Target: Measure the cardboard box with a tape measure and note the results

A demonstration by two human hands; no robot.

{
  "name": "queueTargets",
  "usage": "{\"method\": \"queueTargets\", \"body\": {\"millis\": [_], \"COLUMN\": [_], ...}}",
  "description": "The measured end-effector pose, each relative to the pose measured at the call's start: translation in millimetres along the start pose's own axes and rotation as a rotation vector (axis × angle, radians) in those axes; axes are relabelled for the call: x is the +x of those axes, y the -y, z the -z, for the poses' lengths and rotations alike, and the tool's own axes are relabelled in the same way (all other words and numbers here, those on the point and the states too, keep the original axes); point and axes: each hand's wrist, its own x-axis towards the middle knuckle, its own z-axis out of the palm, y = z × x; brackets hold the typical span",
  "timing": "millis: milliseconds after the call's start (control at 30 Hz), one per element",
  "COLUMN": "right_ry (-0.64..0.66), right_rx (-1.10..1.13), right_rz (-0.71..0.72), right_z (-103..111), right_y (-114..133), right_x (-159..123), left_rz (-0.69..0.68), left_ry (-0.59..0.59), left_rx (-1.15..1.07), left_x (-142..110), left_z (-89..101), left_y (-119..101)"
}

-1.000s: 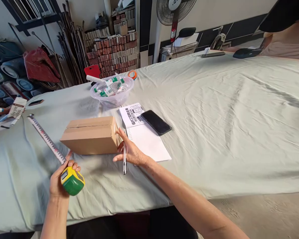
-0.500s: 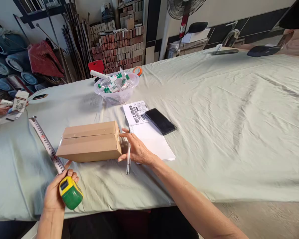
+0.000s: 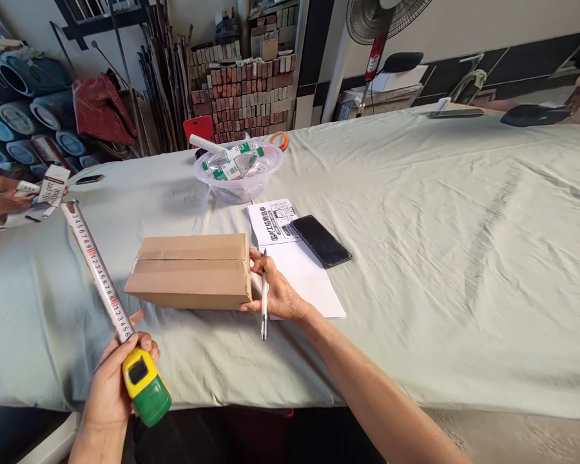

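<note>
Cardboard box point(image 3: 193, 274) on the bench point(image 3: 430, 270); my right hand point(image 3: 283, 295), loosely curled around a pen point(image 3: 264, 319), touches its end; my left hand point(image 3: 107, 390) grips an extended tape measure point(image 3: 147, 388).

Pale wall point(image 3: 483, 26) beyond your cloth-covered surface point(image 3: 415, 258).
You face stacked bricks point(image 3: 246, 96) beside poles point(image 3: 167, 84), with blue barrels point(image 3: 33, 77) and a barred window point(image 3: 94, 8) to your left, a fan point(image 3: 389, 19) to your right.

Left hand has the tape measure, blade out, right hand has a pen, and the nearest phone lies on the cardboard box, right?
No: the head view shows the nearest phone partly on the notebook, not on the cardboard box. The left hand holds the tape measure, blade out, and the right hand a pen.
</note>
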Motion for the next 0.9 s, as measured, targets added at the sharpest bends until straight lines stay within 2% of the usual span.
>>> {"method": "queueTargets", "body": {"millis": [67,133,300,367,567,767,900], "right_ry": [-0.036,-0.067,-0.067,-0.047,-0.01,-0.059,-0.089], "right_rx": [-0.064,-0.122,-0.225,-0.26,-0.312,-0.311,-0.326], "right_rz": [0.034,0.097,0.243,0.253,0.252,0.256,0.257], "right_z": [3,6,17,21,23,22,23], "right_y": [0,0,-4,-5,-8,-7,-6], "right_x": [0,0,-1,-2,-6,-5,-5], "left_rz": [0.014,0.095,0.417,0.491,0.574,0.554,0.561], "left_ry": [0.001,0.065,0.416,0.477,0.452,0.354,0.368], "left_rx": [-0.021,-0.038,-0.043,-0.041,0.047,0.182,0.23], "left_x": [-13,-27,-48,-51,-65,-82,-86], "left_z": [-4.9,-10.7,-25.8,-29.8,-27.4,-10.5,-8.0], "left_y": [-3,-2,19,29,42,41,42]}}
